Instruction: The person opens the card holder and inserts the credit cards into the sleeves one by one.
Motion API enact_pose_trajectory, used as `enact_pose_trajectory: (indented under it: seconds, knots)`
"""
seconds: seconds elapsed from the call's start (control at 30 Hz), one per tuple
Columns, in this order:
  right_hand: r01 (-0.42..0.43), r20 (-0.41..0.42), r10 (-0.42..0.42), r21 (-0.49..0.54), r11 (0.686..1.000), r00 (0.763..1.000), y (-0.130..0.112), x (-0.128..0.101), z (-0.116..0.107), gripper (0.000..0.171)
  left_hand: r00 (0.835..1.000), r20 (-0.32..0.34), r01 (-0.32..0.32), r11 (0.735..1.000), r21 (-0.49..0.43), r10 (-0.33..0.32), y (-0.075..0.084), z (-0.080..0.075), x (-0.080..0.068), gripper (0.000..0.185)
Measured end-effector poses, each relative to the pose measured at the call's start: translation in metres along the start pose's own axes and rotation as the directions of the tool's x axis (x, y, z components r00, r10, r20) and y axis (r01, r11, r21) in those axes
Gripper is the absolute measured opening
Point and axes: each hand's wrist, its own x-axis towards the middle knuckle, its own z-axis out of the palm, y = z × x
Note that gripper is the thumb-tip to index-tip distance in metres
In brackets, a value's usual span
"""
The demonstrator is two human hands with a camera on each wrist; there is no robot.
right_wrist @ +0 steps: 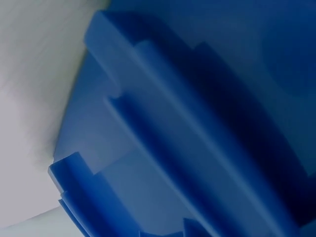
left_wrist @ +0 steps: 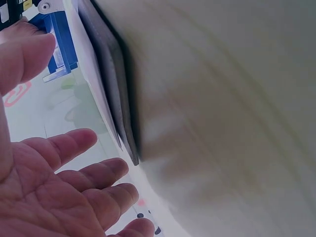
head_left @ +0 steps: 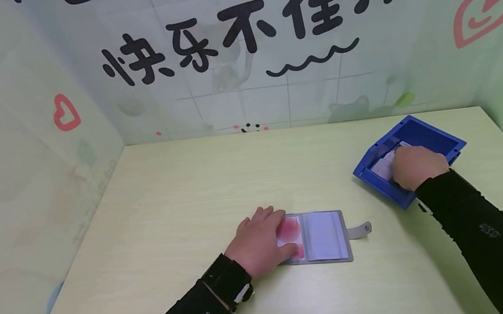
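Observation:
A small grey card holder lies spread out on the table, its strap with a snap pointing right. A card with pink shapes shows in its left page. My left hand rests at that left page, fingers extended and thumb over the lower part; the left wrist view shows its palm beside the holder's edge. At the right, my right hand reaches down into a blue bin, over pale cards. Its fingertips are hidden, so I cannot tell whether they pinch a card.
The light wooden table carries the holder and the bin. Behind it stands a printed backdrop with black characters, and pale side panels close off left and right. The bin's raised rim fills much of the right wrist view.

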Motion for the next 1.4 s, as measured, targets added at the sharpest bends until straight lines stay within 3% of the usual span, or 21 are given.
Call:
enact_pose_trajectory:
  seconds: [0.83,1.1,1.23,1.4]
  knots:
    - [0.019,-0.092,-0.017,0.019,1.0,0.996,0.001,-0.003,0.007,0.035,1.0,-0.008,-0.001,1.0,-0.001,0.001,0.001,-0.002,-0.002,0.076]
    - [0.088,-0.137,-0.064,0.181,0.98,0.989,-0.001,-0.02,0.002,0.025,1.0,-0.008,-0.007,0.999,-0.035,0.007,0.001,-0.003,-0.003,0.076]
    - [0.061,-0.203,-0.009,0.25,0.966,0.979,-0.006,-0.033,-0.004,0.026,1.0,-0.029,-0.005,0.999,-0.052,0.004,0.001,-0.004,-0.003,0.075]
    - [0.065,-0.316,0.064,0.38,0.923,0.946,-0.015,-0.052,-0.01,0.03,0.998,-0.059,-0.004,0.997,-0.083,-0.001,0.003,-0.005,-0.003,0.075]
